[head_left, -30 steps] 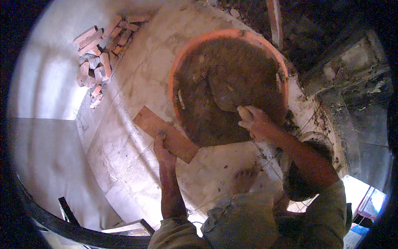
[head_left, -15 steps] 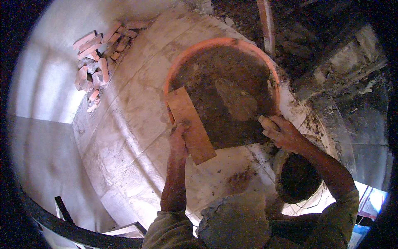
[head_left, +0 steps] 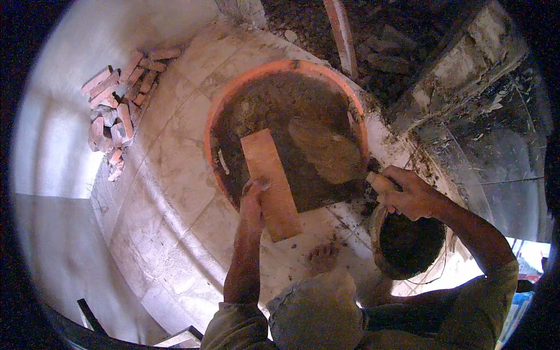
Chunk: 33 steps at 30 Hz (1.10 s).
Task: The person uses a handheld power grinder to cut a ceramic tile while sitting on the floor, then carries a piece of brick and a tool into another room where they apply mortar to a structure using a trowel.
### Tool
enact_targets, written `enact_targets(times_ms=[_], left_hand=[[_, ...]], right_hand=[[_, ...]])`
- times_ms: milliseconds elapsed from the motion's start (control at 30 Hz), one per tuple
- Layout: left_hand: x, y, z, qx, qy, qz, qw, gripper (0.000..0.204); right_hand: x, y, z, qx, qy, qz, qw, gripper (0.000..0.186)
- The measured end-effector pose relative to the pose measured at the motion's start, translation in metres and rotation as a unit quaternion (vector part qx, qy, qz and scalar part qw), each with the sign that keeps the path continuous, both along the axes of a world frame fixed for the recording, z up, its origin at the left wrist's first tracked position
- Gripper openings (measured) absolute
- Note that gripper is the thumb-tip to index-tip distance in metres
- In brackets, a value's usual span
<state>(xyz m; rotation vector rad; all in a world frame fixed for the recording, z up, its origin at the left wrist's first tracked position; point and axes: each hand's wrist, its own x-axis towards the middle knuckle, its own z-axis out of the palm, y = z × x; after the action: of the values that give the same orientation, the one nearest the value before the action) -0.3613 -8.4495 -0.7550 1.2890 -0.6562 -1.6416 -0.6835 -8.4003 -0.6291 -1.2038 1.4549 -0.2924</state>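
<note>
A flat, orange-brown brick (head_left: 274, 189) is gripped along its left long edge by my left hand (head_left: 253, 201), thumb on its face. The brick is tilted over the front left of a round orange tub (head_left: 214, 111). Dark, wet-looking mortar (head_left: 262, 93) fills much of the tub. My right hand (head_left: 411, 191) closes around the pale handle of a trowel, just past the tub's right rim. The broad, tapering trowel blade (head_left: 329, 151) lies over the mortar and looks coated with it.
A bucket (head_left: 379, 233) with dark contents stands below my right forearm. Loose bricks (head_left: 105, 87) are heaped by the wall at far left. Dark rubble (head_left: 391, 41) and a reddish upright post (head_left: 342, 41) lie beyond the tub. Bare toes (head_left: 322, 252) show near the tub's front.
The view has shifted, so the tub appears farther left. Relative to the tub, the brick has moved right, farther over the mortar. My right hand and the trowel have also shifted right.
</note>
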Motion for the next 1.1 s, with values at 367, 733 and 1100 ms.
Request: enact_targets(times_ms=[367,733,1100], left_hand=[[0.003,-0.003,-0.001,0.025,0.078,-0.052,0.995,0.034],[0.025,-0.006,-0.061,0.078,0.137,-0.089,0.984,0.041],[-0.009,-0.009,-0.013,-0.03,0.012,-0.155,0.987,0.053]], right_hand=[[-0.007,0.011,0.006,-0.02,0.037,-0.01,0.999,0.037],[-0.028,0.026,-0.02,-0.129,0.017,0.024,0.991,0.045],[-0.035,0.058,0.008,-0.029,-0.069,-0.066,0.995,0.038]])
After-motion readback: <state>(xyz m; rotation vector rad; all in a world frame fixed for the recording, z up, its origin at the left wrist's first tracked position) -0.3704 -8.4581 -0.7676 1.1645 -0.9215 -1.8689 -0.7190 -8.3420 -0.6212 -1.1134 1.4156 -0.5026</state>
